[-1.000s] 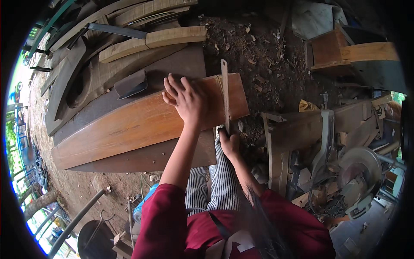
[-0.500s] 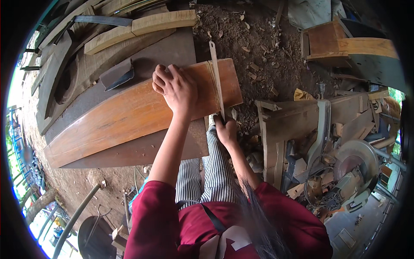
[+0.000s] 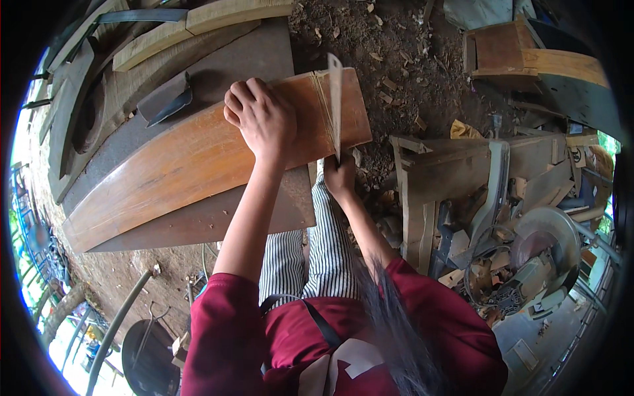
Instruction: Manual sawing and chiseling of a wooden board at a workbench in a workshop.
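An orange-brown wooden board (image 3: 152, 175) with one curved edge lies across a dark sheet (image 3: 198, 231). My left hand (image 3: 259, 122) presses on it, fingers bent and gripping near its far edge. A straight saw blade (image 3: 335, 99) crosses the board near its squared right end, beside a pale cut line. My right hand (image 3: 340, 173) is closed on the saw's handle below the board's near edge; the handle is mostly hidden by the fingers. A dark folded scrap (image 3: 165, 99) lies beyond my left hand.
Curved timbers (image 3: 152, 43) are piled at upper left. A wooden box-like piece (image 3: 495, 56) stands at upper right. At right are a dusty wooden frame (image 3: 436, 171) and a circular machine with a disc (image 3: 535, 244). Dirt ground (image 3: 370, 46) shows wood scraps; a metal pipe (image 3: 122, 317) is at lower left.
The view has shifted, so board and hands appear higher and further left. My left fingers, spread a second ago, are now more curled. My right hand still holds the saw across the board.
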A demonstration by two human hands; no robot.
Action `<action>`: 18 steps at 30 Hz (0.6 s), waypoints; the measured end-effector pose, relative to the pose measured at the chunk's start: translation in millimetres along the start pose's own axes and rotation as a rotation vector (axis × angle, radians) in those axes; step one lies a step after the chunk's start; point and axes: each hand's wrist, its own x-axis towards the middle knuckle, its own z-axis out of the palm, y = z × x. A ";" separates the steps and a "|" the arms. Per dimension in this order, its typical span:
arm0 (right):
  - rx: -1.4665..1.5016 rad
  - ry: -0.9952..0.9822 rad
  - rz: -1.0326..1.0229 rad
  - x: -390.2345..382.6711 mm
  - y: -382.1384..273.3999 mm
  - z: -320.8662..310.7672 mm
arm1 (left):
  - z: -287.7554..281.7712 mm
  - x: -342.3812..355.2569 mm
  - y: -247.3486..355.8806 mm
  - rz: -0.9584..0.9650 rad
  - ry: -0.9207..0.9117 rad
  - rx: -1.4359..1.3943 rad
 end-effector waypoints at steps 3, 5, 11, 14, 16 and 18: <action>0.068 0.046 -0.095 -4.5 -25.1 -0.5 | -4.8 -0.8 -8.9 0.015 0.001 0.039; 0.047 0.104 -0.192 -3.3 -13.9 1.5 | -5.5 6.6 -3.9 0.019 -0.022 0.003; -0.002 0.070 -0.237 -5.5 13.9 11.5 | 4.5 -0.4 -15.1 0.037 -0.004 0.096; 0.027 0.016 -0.223 -7.4 -0.7 8.9 | -3.1 9.9 -12.9 0.049 -0.006 0.101; 0.040 0.147 -0.184 -9.6 1.7 8.1 | -4.6 8.5 -5.8 0.037 -0.014 0.051; -0.178 0.153 -0.146 -46.0 73.2 -8.3 | 6.5 3.7 3.3 0.036 0.041 0.011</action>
